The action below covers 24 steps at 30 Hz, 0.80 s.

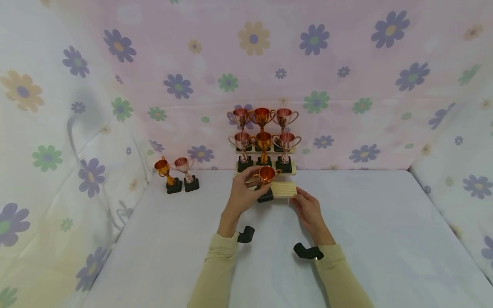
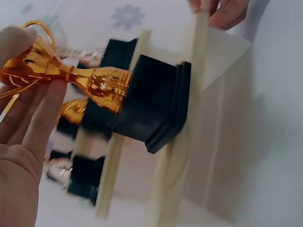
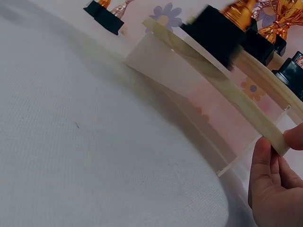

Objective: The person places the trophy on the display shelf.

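A small gold trophy (image 1: 267, 174) with a black square base is in my left hand (image 1: 243, 192), whose thumb and fingers grip the cup. In the left wrist view the trophy's base (image 2: 151, 99) is over the lowest board of a tiered wooden stand; whether it touches the wood I cannot tell. My right hand (image 1: 309, 211) pinches the right end of that lowest board (image 1: 284, 189) between thumb and fingers. Behind, the upper two tiers bear several trophies, among them a gold one (image 1: 264, 143) between a left rose-gold one (image 1: 242, 143) and a right one (image 1: 286, 143).
Two more trophies, one gold (image 1: 163, 169) and one rose-gold (image 1: 185, 167), stand on the white table (image 1: 358, 214) to the left. Clear panels (image 3: 165, 75) hold up the stand's boards. Flower-patterned cloth (image 1: 254, 68) surrounds the table at the back and sides.
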Motion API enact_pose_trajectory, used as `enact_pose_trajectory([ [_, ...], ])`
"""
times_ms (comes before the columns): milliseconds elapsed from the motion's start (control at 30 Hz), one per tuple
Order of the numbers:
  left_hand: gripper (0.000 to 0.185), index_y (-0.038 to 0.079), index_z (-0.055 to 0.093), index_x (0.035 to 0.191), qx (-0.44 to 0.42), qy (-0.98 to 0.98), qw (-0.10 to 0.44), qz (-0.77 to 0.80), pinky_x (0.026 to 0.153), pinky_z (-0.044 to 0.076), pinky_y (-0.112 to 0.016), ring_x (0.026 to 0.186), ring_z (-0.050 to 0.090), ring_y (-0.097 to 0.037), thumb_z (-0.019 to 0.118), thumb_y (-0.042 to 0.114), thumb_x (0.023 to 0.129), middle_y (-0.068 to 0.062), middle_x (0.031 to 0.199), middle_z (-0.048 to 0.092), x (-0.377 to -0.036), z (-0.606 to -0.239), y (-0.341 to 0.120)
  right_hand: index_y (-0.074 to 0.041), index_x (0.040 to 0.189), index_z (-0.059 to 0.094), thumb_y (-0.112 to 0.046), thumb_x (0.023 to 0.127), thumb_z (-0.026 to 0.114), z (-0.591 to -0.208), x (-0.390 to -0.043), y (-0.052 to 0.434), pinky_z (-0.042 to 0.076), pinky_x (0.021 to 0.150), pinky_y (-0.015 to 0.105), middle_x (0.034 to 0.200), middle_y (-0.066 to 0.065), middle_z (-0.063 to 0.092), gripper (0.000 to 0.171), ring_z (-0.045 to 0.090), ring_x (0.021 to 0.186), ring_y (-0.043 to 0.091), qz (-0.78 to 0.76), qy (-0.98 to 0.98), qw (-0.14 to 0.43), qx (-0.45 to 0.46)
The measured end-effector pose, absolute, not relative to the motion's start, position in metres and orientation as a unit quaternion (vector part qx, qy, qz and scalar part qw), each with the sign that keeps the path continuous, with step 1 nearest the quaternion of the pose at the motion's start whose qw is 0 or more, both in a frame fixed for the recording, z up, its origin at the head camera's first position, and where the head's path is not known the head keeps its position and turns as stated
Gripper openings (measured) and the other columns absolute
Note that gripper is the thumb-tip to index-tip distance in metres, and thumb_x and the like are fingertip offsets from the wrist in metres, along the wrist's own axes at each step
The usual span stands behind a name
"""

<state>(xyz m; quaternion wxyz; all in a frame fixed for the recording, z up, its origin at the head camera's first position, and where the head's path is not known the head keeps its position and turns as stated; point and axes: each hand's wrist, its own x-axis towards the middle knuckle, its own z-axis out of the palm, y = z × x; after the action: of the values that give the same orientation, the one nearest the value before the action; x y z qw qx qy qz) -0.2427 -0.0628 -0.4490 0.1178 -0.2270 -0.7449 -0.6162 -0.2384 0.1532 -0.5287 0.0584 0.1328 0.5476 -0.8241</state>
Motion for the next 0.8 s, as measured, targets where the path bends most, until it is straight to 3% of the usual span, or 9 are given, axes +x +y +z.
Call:
enact_pose_trajectory([
  [167,0.051,0.0,0.062,0.133,-0.234,-0.732,0.09,-0.633,0.093,0.061,-0.042,0.103,0.069,-0.033,0.08,-0.002,0.085,-0.019,0.124,0.067,-0.256,-0.453,-0.044,0.009,0.153,0.033,-0.003,0.106,0.045,-0.528,-0.239,0.155,0.054,0.095,0.016,0.155,0.023,0.039,0.05,0.062,0.102,0.002,-0.828,0.545,0.061,0.119],
  [367,0.052,0.004,0.059,0.138,-0.232,-0.735,0.058,-0.635,0.095,0.06,-0.033,0.112,0.067,-0.029,0.078,0.005,0.089,-0.016,0.129,0.065,-0.269,-0.456,-0.029,0.007,0.153,0.034,-0.005,0.106,0.045,-0.53,-0.239,0.157,0.054,0.096,0.016,0.155,0.021,0.04,0.05,0.062,0.104,0.003,-0.825,0.55,0.063,0.115],
  [800,0.054,0.008,0.055,0.143,-0.234,-0.731,0.028,-0.641,0.097,0.059,-0.033,0.118,0.066,-0.029,0.074,0.008,0.093,-0.017,0.13,0.064,-0.279,-0.456,-0.016,0.008,0.152,0.036,-0.005,0.106,0.046,-0.532,-0.239,0.156,0.055,0.093,0.015,0.156,0.023,0.04,0.05,0.062,0.106,0.006,-0.824,0.554,0.052,0.106],
])
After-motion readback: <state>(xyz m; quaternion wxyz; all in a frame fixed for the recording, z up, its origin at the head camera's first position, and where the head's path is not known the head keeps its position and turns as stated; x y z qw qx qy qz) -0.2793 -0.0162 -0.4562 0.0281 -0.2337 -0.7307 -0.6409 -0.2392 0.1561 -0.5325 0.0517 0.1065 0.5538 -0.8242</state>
